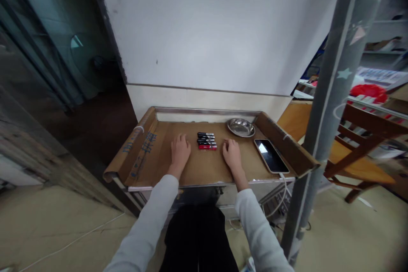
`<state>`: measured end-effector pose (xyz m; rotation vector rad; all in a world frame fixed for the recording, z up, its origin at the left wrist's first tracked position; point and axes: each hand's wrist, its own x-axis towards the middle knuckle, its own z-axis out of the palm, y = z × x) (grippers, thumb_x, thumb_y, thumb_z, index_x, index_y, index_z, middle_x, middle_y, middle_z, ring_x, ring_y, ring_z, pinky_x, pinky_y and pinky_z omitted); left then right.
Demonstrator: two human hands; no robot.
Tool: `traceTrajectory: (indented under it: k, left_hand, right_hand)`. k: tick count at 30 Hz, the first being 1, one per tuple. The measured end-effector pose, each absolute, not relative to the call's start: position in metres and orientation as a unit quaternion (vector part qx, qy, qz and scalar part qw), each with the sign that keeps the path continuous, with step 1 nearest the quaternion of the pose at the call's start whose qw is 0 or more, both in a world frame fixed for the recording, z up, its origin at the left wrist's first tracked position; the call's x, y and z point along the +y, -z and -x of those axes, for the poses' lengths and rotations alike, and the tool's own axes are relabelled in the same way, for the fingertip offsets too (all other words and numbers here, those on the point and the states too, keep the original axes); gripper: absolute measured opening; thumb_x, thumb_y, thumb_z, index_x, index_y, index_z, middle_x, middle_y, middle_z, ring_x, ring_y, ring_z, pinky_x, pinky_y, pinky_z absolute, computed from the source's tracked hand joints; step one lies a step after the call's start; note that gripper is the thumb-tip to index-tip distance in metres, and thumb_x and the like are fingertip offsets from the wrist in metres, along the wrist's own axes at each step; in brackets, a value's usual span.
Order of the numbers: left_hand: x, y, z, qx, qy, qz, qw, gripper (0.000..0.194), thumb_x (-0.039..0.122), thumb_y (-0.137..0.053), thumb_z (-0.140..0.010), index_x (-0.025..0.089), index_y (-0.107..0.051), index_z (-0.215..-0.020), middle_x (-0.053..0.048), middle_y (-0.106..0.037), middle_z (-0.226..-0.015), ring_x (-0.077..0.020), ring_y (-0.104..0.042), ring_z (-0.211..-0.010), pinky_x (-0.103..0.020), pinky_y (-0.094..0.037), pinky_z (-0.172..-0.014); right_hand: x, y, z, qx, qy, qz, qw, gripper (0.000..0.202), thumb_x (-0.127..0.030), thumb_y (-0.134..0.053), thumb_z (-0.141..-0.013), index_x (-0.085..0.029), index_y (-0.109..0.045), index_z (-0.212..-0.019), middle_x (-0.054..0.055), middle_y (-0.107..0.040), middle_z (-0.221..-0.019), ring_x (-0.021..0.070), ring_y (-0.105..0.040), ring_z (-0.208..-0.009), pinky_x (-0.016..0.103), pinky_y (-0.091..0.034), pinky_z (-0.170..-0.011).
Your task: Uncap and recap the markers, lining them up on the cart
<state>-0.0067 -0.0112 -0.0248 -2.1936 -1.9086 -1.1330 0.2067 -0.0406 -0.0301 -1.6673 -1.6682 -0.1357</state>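
The left hand and right hand are resting palm-down on the cardboard lining the worktop, and neither is gripping anything. Their fingers are loosely curled and pointing toward the far edge, while both forearms are reaching in from the near edge, in pale sleeves. Black markers and a red marker are lying side by side between the hands, the red one nearest the body. As a judgement, no handling is under way; picking up a marker would be calling for an inward reach and a narrow pinch. A metal dish is sitting beyond the right hand, and a phone is lying to its right.
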Motion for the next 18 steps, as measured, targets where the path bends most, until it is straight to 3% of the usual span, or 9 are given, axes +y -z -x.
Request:
traceTrajectory:
  k: [6, 18]
  left_hand:
    - [-0.0055, 0.0379, 0.0132, -0.637, 0.340, 0.692, 0.009, 0.036, 0.019, -0.038, -0.082, 0.007, -0.054, -0.113, -0.022, -0.050, -0.126, -0.0316, -0.044, -0.119, -0.048, -0.034, -0.097]
    - [-0.0093, 0.0335, 0.0125, -0.642, 0.325, 0.694, 0.031, 0.032, 0.019, -0.039, -0.083, 0.010, -0.053, -0.111, -0.021, -0.051, -0.125, -0.0310, -0.046, -0.115, -0.047, -0.035, -0.094]
  right_hand:
    - [-0.0380, 0.0373, -0.2049, -0.658, 0.098, 0.683, 0.301, 0.026, -0.016, -0.039, -0.083, -0.012, -0.058, -0.100, 0.015, -0.059, -0.101, 0.0218, -0.051, -0.091, 0.033, -0.036, -0.081]
    - [-0.0403, 0.0335, -0.2019, -0.651, 0.104, 0.704, 0.264, 0.024, -0.017, -0.039, -0.084, -0.013, -0.058, -0.099, 0.015, -0.059, -0.099, 0.0239, -0.050, -0.090, 0.033, -0.035, -0.076]
